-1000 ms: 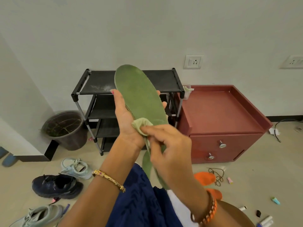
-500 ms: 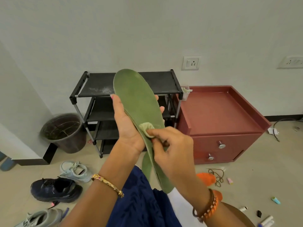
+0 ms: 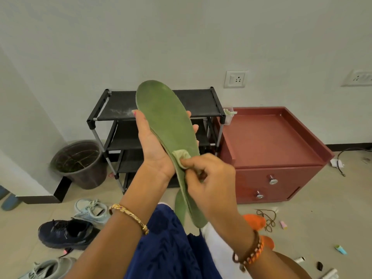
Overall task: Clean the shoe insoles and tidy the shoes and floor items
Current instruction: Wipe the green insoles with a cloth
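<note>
A long green insole (image 3: 167, 125) stands nearly upright in front of me, toe end up. My left hand (image 3: 153, 146) grips it from behind around its middle, fingertips showing past its right edge. My right hand (image 3: 209, 182) pinches a small pale green cloth (image 3: 181, 156) and presses it against the insole's lower half. A second green insole (image 3: 179, 206) peeks out below, behind the first. On the floor at left lie a navy shoe (image 3: 66, 233), a light mint sneaker (image 3: 90, 210) and a grey sneaker (image 3: 46, 268).
A black shoe rack (image 3: 112, 115) stands against the wall, a dark bin (image 3: 80, 164) to its left, a red drawer cabinet (image 3: 271, 150) to its right. Orange items (image 3: 254, 220), a brown lace (image 3: 267, 215) and small bits litter the floor at right.
My right hand has slid the cloth down the insole toward its heel half. The view has shifted slightly; the left hand keeps its grip.
</note>
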